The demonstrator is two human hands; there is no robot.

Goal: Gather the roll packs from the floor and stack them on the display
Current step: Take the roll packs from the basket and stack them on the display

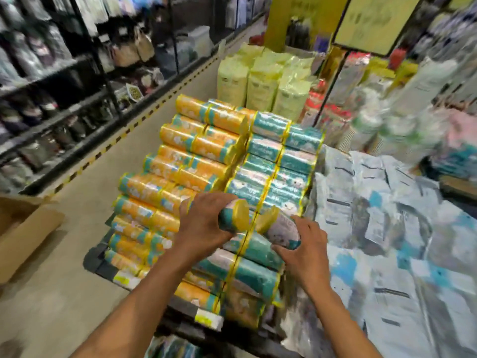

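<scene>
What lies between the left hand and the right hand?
In the head view, a teal roll pack lies between the left hand and the right hand; each hand grips one end.

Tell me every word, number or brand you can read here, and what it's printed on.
No text is legible anywhere.
Yellow sign board: writing blurred.
Shelf-edge price tags: blurred.
Held roll pack: print blurred.
Stacked roll packs: print blurred.
Pale yellow bags: labels blurred.
</scene>
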